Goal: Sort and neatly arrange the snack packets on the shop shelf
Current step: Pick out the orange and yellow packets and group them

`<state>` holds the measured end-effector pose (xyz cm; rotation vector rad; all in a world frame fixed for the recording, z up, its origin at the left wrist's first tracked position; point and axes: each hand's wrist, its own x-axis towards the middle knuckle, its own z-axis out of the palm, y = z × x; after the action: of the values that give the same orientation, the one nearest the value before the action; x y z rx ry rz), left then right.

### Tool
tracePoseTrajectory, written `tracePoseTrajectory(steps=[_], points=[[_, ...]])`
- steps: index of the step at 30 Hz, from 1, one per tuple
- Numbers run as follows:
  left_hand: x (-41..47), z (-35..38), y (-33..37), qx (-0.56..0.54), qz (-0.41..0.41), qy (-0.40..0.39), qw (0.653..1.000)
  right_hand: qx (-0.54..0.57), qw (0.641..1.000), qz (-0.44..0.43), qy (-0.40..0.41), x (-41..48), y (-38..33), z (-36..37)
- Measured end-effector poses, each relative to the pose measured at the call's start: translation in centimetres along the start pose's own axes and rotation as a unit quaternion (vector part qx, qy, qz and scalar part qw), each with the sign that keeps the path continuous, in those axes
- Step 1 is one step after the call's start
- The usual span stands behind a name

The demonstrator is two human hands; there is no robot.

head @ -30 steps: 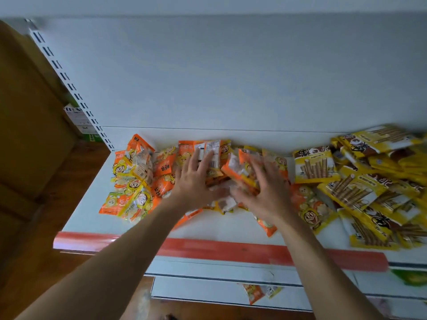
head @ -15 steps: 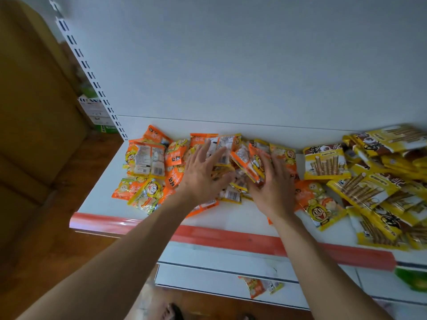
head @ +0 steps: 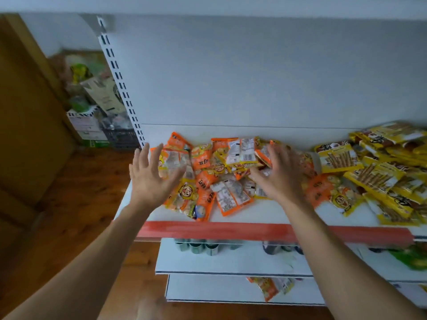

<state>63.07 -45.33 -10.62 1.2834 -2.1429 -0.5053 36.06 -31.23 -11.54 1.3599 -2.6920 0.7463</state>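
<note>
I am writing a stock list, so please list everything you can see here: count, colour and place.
orange snack packets: many, orange and yellow, loose pile at shelf middle
yellow biscuit-stick packets: many, yellow and brown, shelf right
shelf: one, white with red front strip
cans: several, greenish, shelf below
stray packet: at least one, orange, lowest shelf
slotted upright: one, white, left of shelf
left hand: one, open, over the pile's left edge
right hand: one, open, fingers on the pile
</note>
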Motion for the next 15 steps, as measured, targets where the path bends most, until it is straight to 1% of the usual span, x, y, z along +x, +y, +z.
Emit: tracePoseTrajectory(steps=[1,2,4,5,7,9,11,13,15], points=[[0.0,0.1,-1.4,0.015,-0.045,-0.056,0.997,-0.004,1.000,-0.007,0.012,-0.8,-1.4,0.7],[-0.1,0.4,-2.5,0.023,-0.067,-0.105,0.992,-0.007,1.000,-0.008,0.010,-1.7,-2.7,1.5],[-0.4,1.5,-3.7,0.048,-0.043,-0.168,0.984,-0.017,1.000,-0.001,-0.014,-3.1,-4.5,2.9],[-0.5,2.2,-3.8,0.067,-0.021,-0.176,0.982,-0.029,0.999,-0.001,-0.026,-3.5,-4.9,3.3],[-0.5,3.3,-3.4,0.072,0.003,-0.166,0.983,-0.047,0.997,-0.001,-0.053,-4.2,-4.9,3.7],[-0.7,4.2,-1.9,0.041,0.008,-0.166,0.985,-0.042,0.996,0.003,-0.083,-4.6,-4.4,3.7],[-1.1,5.3,0.7,-0.008,0.032,-0.185,0.982,-0.021,0.995,0.009,-0.099,-4.8,-4.1,3.3],[-1.5,6.5,3.2,-0.048,0.039,-0.209,0.976,0.014,0.996,0.012,-0.088,-4.9,-4.1,3.0],[-1.3,7.4,4.5,-0.052,0.035,-0.236,0.970,0.036,0.998,0.014,-0.059,-5.0,-4.0,2.6]])
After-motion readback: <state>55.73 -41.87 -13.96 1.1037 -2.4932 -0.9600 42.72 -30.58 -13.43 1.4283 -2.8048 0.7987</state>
